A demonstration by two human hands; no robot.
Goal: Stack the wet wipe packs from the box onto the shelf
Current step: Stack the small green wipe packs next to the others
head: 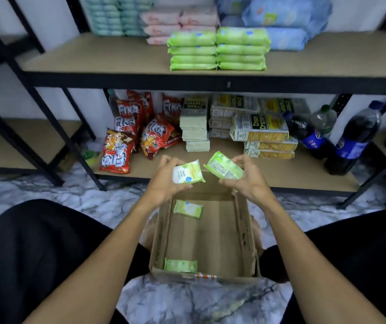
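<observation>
Wet wipe packs in hand: two green packs at centre frame, held above the far end of the cardboard box (245,230). The left-hand pack (188,172) faces up with its printed front showing. The right-hand pack (224,167) is tilted, label side up.
Left hand (164,183): fingers and thumb are curled round the left-hand pack, gripping it by its edges.
Right hand (250,181): fingers are curled round the right-hand pack, with the thumb at its lower edge.
Packs in box: two. The far pack (188,208) lies flat near the left wall. The near pack (180,265) rests against the bottom wall, lower left corner.
Upper shelf (94,57): the left green stack (193,51) and the right green stack (241,49) touch side by side at upper centre. Each appears to be four packs high.
Lower shelf (280,174): snack bags (117,153), cracker packs (259,130) and cola bottles (355,141); none are task items.
Step in hand: judged as the carry from box to shelf. Both held packs are clear of the box and not yet placed.
Next move calls for: raising both hands to upper centre, levelling the tilted right-hand pack, and laying each pack flat and square on a green stack. One pack per stack would keep the heights even.
Progress: judged near the end, with two packs left to fetch.
</observation>
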